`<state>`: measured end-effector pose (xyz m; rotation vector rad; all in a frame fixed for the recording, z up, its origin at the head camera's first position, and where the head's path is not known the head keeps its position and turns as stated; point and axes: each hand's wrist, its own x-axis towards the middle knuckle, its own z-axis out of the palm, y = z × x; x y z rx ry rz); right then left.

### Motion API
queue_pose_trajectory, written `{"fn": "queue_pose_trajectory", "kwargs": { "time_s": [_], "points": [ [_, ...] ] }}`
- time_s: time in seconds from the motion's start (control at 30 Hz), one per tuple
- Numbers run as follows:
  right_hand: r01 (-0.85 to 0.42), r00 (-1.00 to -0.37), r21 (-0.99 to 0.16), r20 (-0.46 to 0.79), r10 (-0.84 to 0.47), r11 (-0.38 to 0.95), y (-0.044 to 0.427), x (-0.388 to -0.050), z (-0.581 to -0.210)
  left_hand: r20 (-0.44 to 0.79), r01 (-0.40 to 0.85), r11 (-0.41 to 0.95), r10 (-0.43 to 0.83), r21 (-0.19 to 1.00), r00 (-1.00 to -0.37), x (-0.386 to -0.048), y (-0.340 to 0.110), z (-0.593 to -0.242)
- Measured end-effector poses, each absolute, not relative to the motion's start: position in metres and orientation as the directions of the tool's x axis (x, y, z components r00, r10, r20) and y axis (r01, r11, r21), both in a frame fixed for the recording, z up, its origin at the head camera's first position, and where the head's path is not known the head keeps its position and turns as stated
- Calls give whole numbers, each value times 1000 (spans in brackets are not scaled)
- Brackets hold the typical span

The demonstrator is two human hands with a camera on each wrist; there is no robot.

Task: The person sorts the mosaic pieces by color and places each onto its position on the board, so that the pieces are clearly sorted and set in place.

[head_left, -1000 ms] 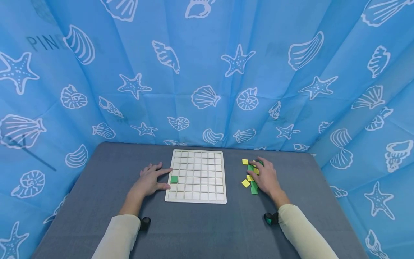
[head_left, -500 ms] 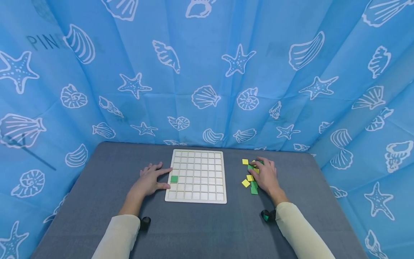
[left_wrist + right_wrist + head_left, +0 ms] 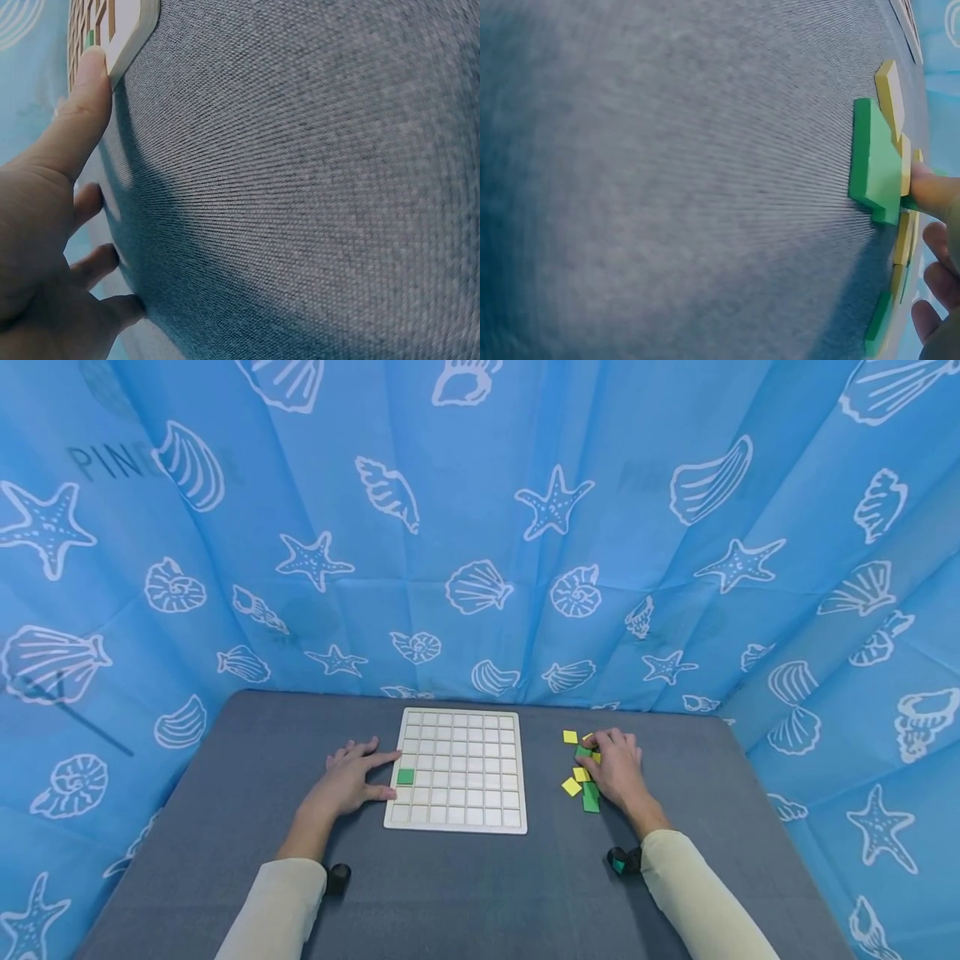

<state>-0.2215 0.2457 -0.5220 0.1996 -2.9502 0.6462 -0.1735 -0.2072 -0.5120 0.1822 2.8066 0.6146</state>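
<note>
Left hand point(image 3: 348, 783) at gridded board point(image 3: 475, 781), right hand point(image 3: 618, 770) round 1 green tile point(image 3: 582, 751)

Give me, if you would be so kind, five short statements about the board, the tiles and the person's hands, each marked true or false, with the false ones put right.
1. A green tile lies in the leftmost column of the board, as seen in the head view. True.
2. The left hand is at the board's left edge, while the right hand is over the loose tiles. True.
3. The loose tiles are all yellow. False: green ones lie among the yellow.
4. The board is filled with tiles. False: the green tile is the only one on it.
5. Both sleeves are pale. True.
</note>
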Motion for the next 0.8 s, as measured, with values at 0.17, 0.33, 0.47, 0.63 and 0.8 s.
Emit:
{"fn": "queue_pose_trajectory", "kwargs": {
  "time_s": [0.17, 0.33, 0.47, 0.63, 0.8],
  "points": [
    [-158, -985, -407, 130, -114, 900, 246, -224, -519, -227, 70, 902, 181, 426, -957, -173, -207, -512],
    [-148, -989, -462, 96, -116, 874, 246, -225, -512, -224, 60, 903, 170, 425, -960, -173, -206, -512],
    [-131, -991, -521, 56, -120, 844, 246, -225, -508, -216, 63, 901, 170, 430, -961, -173, -207, -513],
    [-130, -990, -570, 23, -142, 811, 243, -225, -506, -202, 76, 898, 179, 434, -963, -174, -208, -514],
    [-104, -990, -621, -8, -139, 777, 237, -225, -505, -205, 73, 897, 178, 436, -962, -174, -209, -515]
  ]
}}
